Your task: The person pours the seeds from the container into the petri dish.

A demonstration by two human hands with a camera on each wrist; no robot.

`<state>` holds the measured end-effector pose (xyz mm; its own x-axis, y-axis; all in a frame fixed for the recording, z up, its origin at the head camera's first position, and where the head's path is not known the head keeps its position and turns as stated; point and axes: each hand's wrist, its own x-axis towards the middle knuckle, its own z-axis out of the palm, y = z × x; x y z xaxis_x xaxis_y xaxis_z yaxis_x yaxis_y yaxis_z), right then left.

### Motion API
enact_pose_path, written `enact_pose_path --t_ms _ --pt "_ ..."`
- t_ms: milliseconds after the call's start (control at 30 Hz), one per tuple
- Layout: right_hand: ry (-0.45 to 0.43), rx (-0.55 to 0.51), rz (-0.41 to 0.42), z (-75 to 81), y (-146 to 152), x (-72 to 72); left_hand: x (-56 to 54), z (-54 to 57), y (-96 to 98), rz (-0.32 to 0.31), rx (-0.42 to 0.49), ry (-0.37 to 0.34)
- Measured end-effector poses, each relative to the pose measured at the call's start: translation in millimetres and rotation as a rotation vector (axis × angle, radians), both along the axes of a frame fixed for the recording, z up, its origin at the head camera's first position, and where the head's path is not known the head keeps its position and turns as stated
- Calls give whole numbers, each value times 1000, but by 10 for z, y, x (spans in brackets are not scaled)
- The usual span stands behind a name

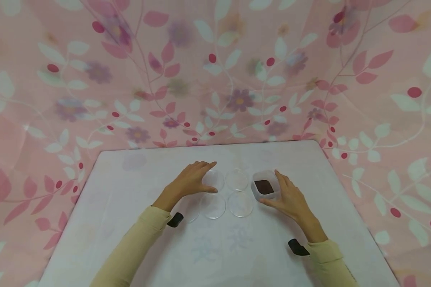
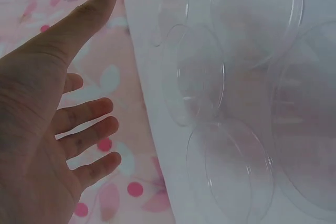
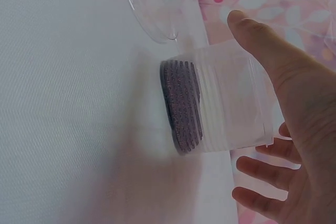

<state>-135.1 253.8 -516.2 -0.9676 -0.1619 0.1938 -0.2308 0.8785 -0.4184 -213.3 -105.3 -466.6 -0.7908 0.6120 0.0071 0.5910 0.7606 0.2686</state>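
Observation:
My left hand [image 1: 191, 179] is held with thumb and fingers spread beside a clear round petri dish [image 1: 215, 181], holding nothing. In the left wrist view, its palm and separated fingers [image 2: 94, 169] show. My right hand [image 1: 289, 197] reaches around the right side of a translucent square plastic tub [image 3: 231, 98], thumb in front and fingers behind. The right wrist view shows gaps between that thumb, the fingers and the tub's walls. Inside the tub, dark brown, soil-like material [image 1: 263, 186] covers the bottom. The tub stands upright on the table.
Several more clear petri dishes [image 1: 240, 204] are grouped between the hands, partly in rows. One dish [image 1: 190, 211] lies partly under the left wrist. A white cloth covers the table [image 1: 129, 223]. Pink floral fabric [image 1: 215, 79] hangs behind and at the sides.

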Motion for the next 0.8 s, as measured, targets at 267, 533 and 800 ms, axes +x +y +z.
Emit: enact_pose_path --t_ms 267,533,800 --pt "13 -6 -9 -47 16 -4 -138 -95 293 -69 -58 -14" --pt "15 -30 2 -86 2 -5 -291 -148 509 -101 -98 -66" --pt "-3 -130 -15 -165 -31 1 -426 -312 670 -113 -86 -148"
